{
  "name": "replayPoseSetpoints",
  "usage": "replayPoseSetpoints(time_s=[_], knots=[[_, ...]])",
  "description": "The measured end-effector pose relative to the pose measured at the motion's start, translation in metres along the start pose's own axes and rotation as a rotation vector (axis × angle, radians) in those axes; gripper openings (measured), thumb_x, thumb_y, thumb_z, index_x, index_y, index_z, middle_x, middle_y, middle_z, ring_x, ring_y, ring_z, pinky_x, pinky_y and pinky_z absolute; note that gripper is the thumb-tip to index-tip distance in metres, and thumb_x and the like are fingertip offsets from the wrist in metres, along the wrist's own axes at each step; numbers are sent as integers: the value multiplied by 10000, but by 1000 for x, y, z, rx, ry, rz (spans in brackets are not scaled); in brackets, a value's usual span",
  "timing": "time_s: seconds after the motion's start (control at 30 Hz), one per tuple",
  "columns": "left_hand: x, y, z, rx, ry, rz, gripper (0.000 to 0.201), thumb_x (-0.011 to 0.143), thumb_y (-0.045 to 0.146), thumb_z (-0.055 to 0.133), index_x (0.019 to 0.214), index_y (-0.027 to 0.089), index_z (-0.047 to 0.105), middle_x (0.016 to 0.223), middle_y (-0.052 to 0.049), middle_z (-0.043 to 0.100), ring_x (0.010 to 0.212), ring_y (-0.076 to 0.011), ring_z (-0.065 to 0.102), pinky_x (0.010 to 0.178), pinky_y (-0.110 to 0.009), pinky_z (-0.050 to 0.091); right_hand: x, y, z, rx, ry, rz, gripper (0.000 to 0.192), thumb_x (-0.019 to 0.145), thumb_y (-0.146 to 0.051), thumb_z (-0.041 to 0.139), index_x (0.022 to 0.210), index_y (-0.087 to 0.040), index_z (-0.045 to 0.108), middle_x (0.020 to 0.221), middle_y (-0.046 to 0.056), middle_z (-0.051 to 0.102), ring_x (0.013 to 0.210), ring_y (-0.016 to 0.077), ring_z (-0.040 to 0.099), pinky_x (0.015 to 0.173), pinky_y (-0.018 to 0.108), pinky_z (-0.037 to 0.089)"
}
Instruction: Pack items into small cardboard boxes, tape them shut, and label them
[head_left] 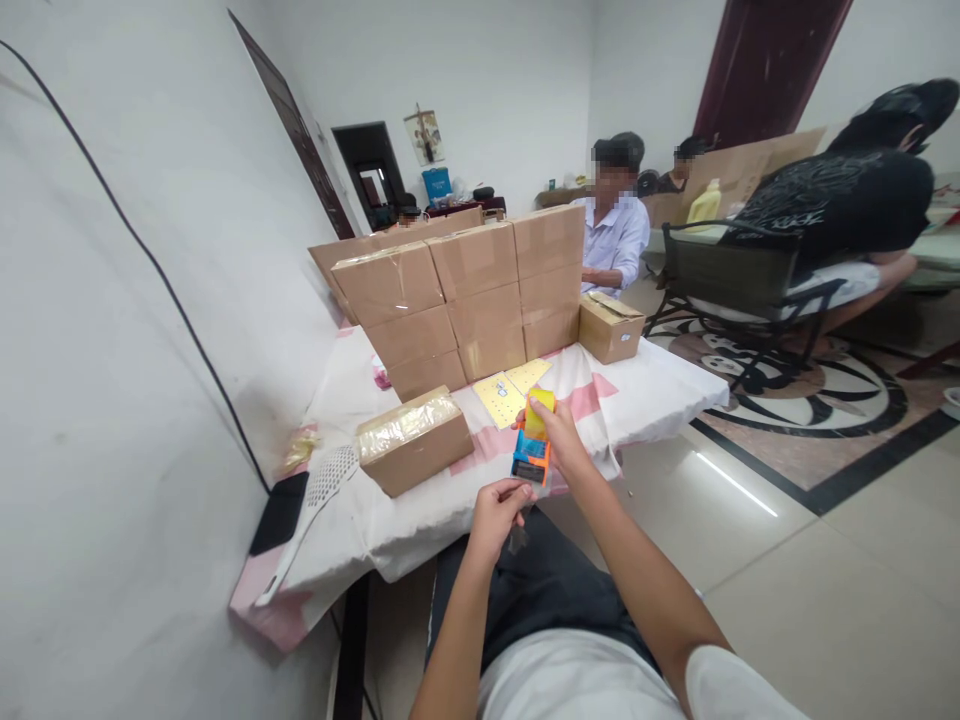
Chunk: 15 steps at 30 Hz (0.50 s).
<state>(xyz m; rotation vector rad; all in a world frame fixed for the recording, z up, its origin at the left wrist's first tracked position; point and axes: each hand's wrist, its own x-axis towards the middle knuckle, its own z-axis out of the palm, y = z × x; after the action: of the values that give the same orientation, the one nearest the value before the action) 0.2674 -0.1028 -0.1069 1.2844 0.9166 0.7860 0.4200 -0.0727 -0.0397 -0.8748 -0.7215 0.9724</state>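
My right hand (566, 440) is wrapped round a tape dispenser (531, 450) with an orange and blue body and a roll of yellowish tape at its upper end. The dispenser is over the table's front edge, above my lap. My left hand (496, 512) is closed in a pinch close to the dispenser's lower end; whatever lies between its fingertips is too small to make out. On the table to the left of the dispenser lies a closed cardboard box (416, 455) with shiny clear tape across its top. Yellow dotted sheets (499, 398) lie just beyond the dispenser.
Stacked cardboard boxes (480, 290) form a wall across the table, with a smaller box (611, 328) at its right. A black phone-like slab (279, 512) lies at the left edge by the wall. People sit beyond, one near a metal chair (739, 265).
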Motion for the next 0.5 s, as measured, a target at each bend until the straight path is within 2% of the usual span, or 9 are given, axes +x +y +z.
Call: replayPoseSetpoints(time_s=[0.17, 0.37, 0.5], knots=[[-2, -3, 0, 43, -29, 72, 340, 748, 489, 720, 759, 151, 750, 769, -52, 745, 403, -59, 443, 446, -223, 335, -6, -4, -2, 38, 23, 57, 303, 761, -451, 735, 813, -209, 561, 640, 6, 654, 585, 181, 667, 512, 257, 480], [-10, 4, -4, 89, -86, 99, 351, 740, 508, 718, 728, 158, 754, 736, -64, 739, 433, -82, 460, 464, -233, 363, -14, -7, -7, 84, 39, 165, 275, 749, -418, 732, 817, -207, 569, 631, 2, 643, 572, 182, 660, 491, 258, 469], [-15, 8, -4, 73, -100, 125, 342, 738, 496, 716, 715, 158, 758, 715, -68, 736, 435, -84, 447, 457, -233, 357, -14, 1, -15, 68, 52, 215, 238, 772, -413, 680, 766, -198, 579, 628, 20, 636, 584, 184, 659, 537, 280, 512]])
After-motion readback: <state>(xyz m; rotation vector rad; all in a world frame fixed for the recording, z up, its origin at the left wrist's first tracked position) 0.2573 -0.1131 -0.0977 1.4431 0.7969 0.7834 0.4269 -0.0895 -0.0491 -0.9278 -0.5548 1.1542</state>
